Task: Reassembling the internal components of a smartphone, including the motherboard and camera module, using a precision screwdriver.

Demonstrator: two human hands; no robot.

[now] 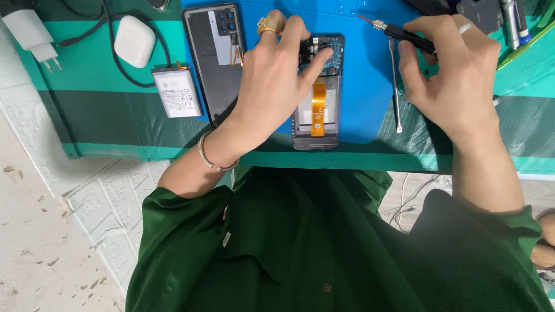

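Note:
An opened phone [317,110] lies on a blue mat [364,69], its insides up, with an orange flex strip down the middle. My left hand [277,75] rests over its upper left part, and the index fingertip presses near the top of the board. A gold ring sits on one finger, a bracelet on the wrist. To the right of the phone, my right hand [454,69] grips a black screwdriver [404,36] whose tip points left, above the mat and apart from the phone.
The phone's back cover [213,58] lies left of my left hand, with a loose battery [177,91] beside it. A white charger [32,34], cable and white earbud case [134,40] sit at far left. A thin metal tool [396,86] lies on the mat's right side.

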